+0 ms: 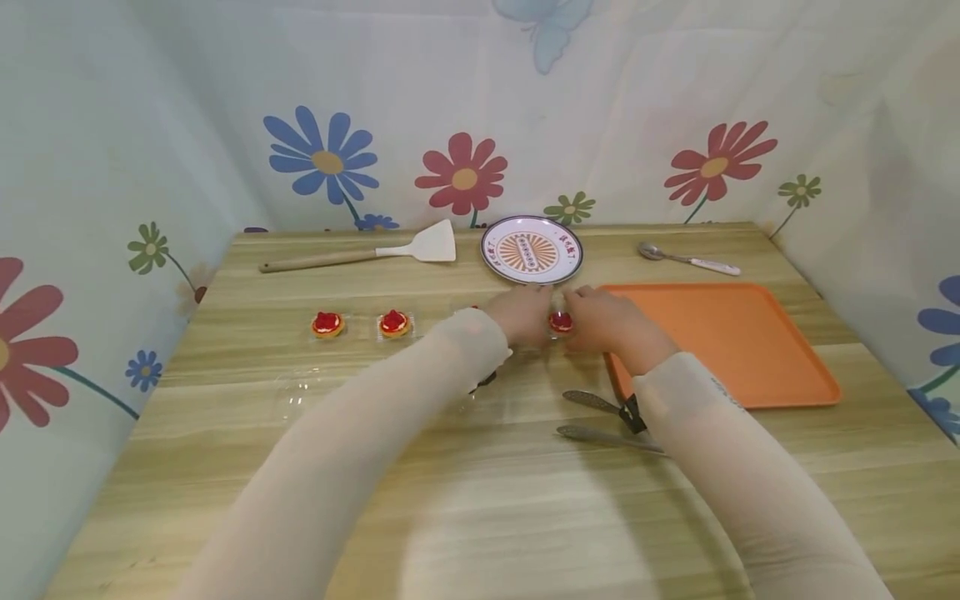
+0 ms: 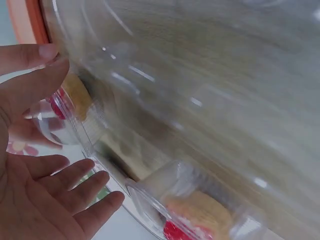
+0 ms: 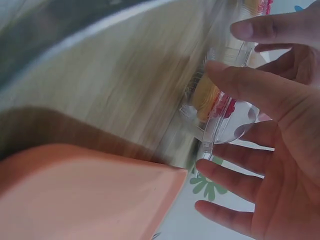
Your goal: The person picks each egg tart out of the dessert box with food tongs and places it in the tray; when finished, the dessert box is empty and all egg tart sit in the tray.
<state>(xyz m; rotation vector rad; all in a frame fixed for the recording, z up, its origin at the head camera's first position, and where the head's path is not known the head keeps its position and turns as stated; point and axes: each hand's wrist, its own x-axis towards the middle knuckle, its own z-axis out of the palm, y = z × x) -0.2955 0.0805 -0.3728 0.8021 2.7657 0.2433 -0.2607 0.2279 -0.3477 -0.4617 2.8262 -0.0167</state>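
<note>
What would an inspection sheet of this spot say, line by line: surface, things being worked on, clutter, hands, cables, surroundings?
Surface: wood-grain table.
Job's things: a red-topped tart in a clear container; two more packaged tarts in a row to its left, and a fourth tart mostly hidden in the head view.
Clutter: spatula, plate and spoon toward the back; orange tray on the right; metal utensil, partly hidden by the right sleeve.
Grippers: bare hands; left hand beside the container, fingers extended; right hand opposite, grip unclear.
Cables: nothing seen.
Surroundings: flower-printed cloth behind and on both sides.
</note>
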